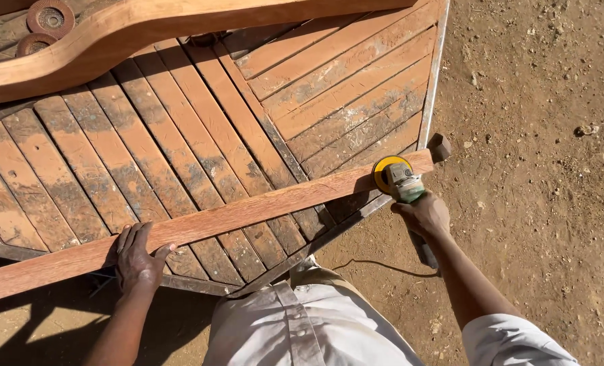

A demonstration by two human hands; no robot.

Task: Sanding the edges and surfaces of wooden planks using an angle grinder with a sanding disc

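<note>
A long reddish wooden plank [248,213] lies slantwise across a slatted wooden panel [200,129]. My left hand [138,257] presses down on the plank near its lower left part, fingers spread over its edge. My right hand [424,213] grips an angle grinder [400,179] with a yellow disc, which sits against the plank's right end. The grinder's dark handle runs under my palm, and its cord [376,266] trails over the ground below.
A curved wooden beam [146,30] lies across the panel's far side, with two round discs [48,19] beside it. A small dark wooden block [440,146] sits at the panel's right edge. Bare dusty ground [539,135] with pebbles lies to the right.
</note>
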